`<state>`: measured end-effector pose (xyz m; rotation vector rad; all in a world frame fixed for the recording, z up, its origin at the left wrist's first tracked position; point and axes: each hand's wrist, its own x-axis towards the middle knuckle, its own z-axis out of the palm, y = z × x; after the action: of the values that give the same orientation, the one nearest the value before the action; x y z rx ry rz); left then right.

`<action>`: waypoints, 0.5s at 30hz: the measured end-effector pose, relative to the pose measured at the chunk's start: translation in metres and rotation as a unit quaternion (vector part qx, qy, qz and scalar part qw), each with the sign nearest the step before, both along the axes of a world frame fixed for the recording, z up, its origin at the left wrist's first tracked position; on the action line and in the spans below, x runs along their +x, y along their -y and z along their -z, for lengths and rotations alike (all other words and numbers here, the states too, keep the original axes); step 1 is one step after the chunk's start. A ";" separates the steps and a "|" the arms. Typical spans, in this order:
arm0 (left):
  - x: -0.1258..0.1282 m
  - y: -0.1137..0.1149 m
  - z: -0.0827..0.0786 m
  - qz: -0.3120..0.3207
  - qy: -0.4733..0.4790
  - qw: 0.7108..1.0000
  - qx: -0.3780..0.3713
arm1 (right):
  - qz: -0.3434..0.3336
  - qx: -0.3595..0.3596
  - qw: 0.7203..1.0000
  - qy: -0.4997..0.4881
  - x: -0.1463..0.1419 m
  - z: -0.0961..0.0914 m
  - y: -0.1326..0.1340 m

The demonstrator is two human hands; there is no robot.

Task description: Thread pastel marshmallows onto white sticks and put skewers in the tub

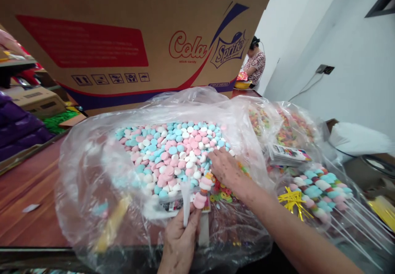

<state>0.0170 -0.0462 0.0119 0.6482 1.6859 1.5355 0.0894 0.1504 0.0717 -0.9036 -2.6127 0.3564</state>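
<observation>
My left hand [182,235] is closed on a candy skewer [201,198], low at the front middle. Pink marshmallow-like pieces and orange gummy candy show on it; its stick is mostly hidden by my fingers. A whitish translucent strip [185,200] also rises from this hand. My right hand [226,167] reaches to the right edge of a heap of pink, blue and white round marshmallows [173,154]. Its fingers are bent together, and their tips are hidden against the heap. Colourful gummy rings [224,192] lie beneath that wrist. Both heaps rest on a large clear plastic bag [89,175].
Candy skewers [324,189] with white sticks lie at right, beside yellow twist ties [294,202]. Behind them are a stack of printed cards [288,154] and bags of gummies [293,121]. A big cardboard box [123,39] stands at the back. Beyond it is another person [256,66].
</observation>
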 end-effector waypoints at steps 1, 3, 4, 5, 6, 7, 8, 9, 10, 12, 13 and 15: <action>0.000 0.000 0.002 -0.011 0.017 1.000 0.006 | 0.011 0.003 1.000 0.017 -0.003 0.000 -0.001; 0.002 -0.001 0.005 -0.049 0.048 0.997 0.022 | 0.038 -0.008 0.999 0.033 -0.002 -0.002 -0.003; 0.004 -0.001 0.005 -0.068 0.058 0.996 0.029 | 0.052 -0.020 0.998 0.027 0.000 -0.004 -0.005; 0.005 -0.002 0.004 -0.080 0.066 0.994 0.034 | 0.066 -0.029 0.997 0.019 0.003 -0.006 -0.008; 0.007 -0.002 0.004 -0.091 0.070 0.993 0.038 | 0.080 -0.034 0.996 0.008 0.007 -0.009 -0.010; 0.008 -0.002 0.003 -0.096 0.071 0.992 0.040 | 0.089 -0.037 0.995 -0.009 0.010 -0.010 -0.013; 0.008 -0.002 0.002 -0.098 0.072 0.992 0.041 | 0.092 -0.043 0.994 -0.032 0.013 -0.011 -0.016; 0.008 -0.002 0.002 -0.099 0.073 0.992 0.040 | 0.088 -0.052 0.993 -0.058 0.015 -0.011 -0.019; 0.008 -0.002 0.001 -0.096 0.074 0.992 0.036 | 0.077 -0.064 0.991 -0.084 0.015 -0.011 -0.021; 0.006 -0.003 0.001 -0.085 0.075 0.993 0.023 | 0.048 -0.097 0.986 -0.127 0.013 -0.009 -0.022; 0.005 -0.003 0.001 -0.079 0.077 0.994 0.018 | 0.038 -0.111 0.983 -0.139 0.011 -0.007 -0.021; 0.005 -0.003 0.002 -0.078 0.082 0.993 0.022 | 0.031 -0.132 0.979 -0.152 0.004 -0.004 -0.018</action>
<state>0.0220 -0.0429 0.0103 0.4074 1.6139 1.6913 0.0937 0.1682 0.0754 -0.9288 -2.2855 0.7734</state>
